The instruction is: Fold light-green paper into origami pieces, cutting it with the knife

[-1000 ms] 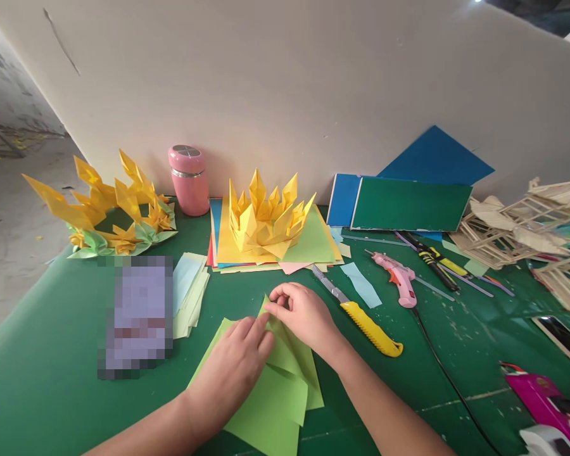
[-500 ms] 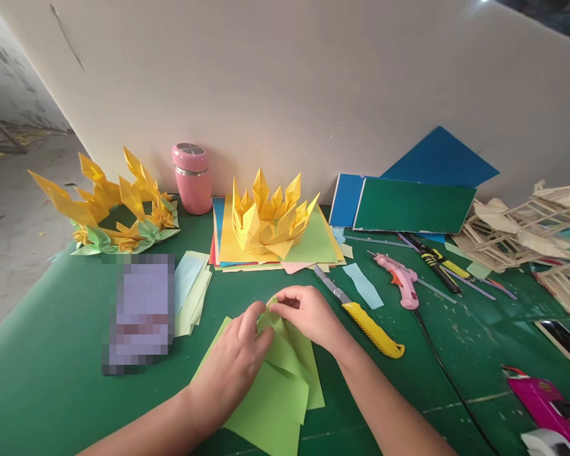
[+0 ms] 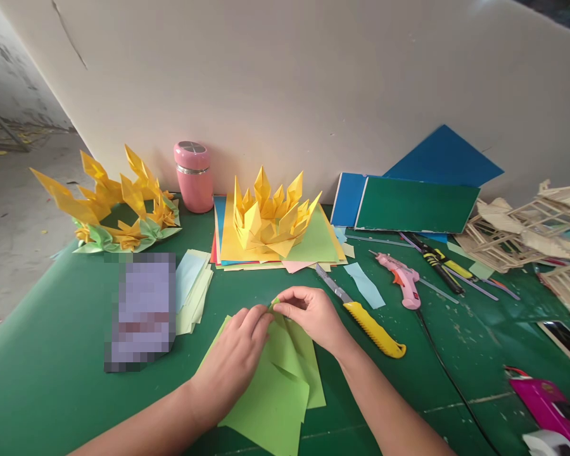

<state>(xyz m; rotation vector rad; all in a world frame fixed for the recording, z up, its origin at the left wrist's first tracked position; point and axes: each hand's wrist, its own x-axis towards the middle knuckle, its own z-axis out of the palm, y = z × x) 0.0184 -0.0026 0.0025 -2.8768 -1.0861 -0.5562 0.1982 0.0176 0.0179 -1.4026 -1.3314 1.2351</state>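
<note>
Folded light-green paper sheet (image 3: 270, 408), lower centre of frame: its tip was pinched by the right hand (image 3: 316, 320), while the left hand (image 3: 232, 358) had lowered its raised fingers beside it, grip hidden, apparently steadying the fold.

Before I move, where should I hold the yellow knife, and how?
Best by the middle of its yellow handle, probably coming from the near right. The knife lies slanted on the table, its blade sticking out, far and left, so keep your hands off that end.
</note>
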